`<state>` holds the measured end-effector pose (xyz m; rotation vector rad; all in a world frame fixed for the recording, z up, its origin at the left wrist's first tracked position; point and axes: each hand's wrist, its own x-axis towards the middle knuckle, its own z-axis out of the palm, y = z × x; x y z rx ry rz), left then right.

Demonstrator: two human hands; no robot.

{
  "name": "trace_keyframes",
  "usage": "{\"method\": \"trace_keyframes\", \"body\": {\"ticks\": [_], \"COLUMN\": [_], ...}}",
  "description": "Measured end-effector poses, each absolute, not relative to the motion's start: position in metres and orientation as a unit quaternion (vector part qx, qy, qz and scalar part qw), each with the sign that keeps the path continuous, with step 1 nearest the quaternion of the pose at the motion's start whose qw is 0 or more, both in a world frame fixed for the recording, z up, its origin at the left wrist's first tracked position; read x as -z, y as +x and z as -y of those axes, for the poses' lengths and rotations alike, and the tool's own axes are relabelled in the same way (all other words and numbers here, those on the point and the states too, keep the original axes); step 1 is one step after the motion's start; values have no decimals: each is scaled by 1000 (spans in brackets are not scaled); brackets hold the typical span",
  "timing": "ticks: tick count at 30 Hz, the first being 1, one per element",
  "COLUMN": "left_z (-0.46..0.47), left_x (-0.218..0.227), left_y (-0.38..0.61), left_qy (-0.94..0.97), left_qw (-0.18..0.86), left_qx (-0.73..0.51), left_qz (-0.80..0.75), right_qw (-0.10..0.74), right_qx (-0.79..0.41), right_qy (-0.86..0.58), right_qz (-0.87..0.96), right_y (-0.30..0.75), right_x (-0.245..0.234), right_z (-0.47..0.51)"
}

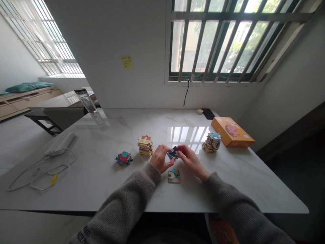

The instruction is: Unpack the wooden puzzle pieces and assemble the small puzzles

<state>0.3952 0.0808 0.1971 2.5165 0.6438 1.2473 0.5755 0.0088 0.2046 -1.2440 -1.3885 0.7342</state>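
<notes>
My left hand (161,158) and my right hand (190,160) meet above the middle of the table, both closed on dark teal and purple puzzle pieces (173,153). How many pieces lie between the fingers I cannot tell. Just below, a square puzzle piece (174,176) in teal, white and beige lies flat on the table. Left of my left hand stands a tall stack of puzzle pieces (145,145), and farther left a low pile of dark blue pieces (124,158) with a red and teal one on top. Another tall stack (212,142) rises to the right of my right hand.
An orange box (232,132) lies at the right, with a black phone (208,114) and a small white round object (199,111) behind it. On the left are a white power strip (60,144), its looped cable, and a clear bottle (86,100) on the marble-look table (101,189).
</notes>
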Motion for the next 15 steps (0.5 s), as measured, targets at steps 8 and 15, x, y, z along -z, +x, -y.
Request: {"method": "trace_keyframes", "body": {"ticks": [8, 15], "left_z": [-81, -80], "left_x": [-197, -202], "left_y": [388, 383], "left_qy": [916, 909], "left_qw": [134, 178], "left_qx": [-353, -346], "left_qz": [-139, -148], "right_qw": [483, 477], "right_qx": [-306, -300], "right_qy": [-539, -533], "right_qz": [618, 631], "right_y": [580, 579], "right_x": [-203, -210], "right_z": [-9, -5]}}
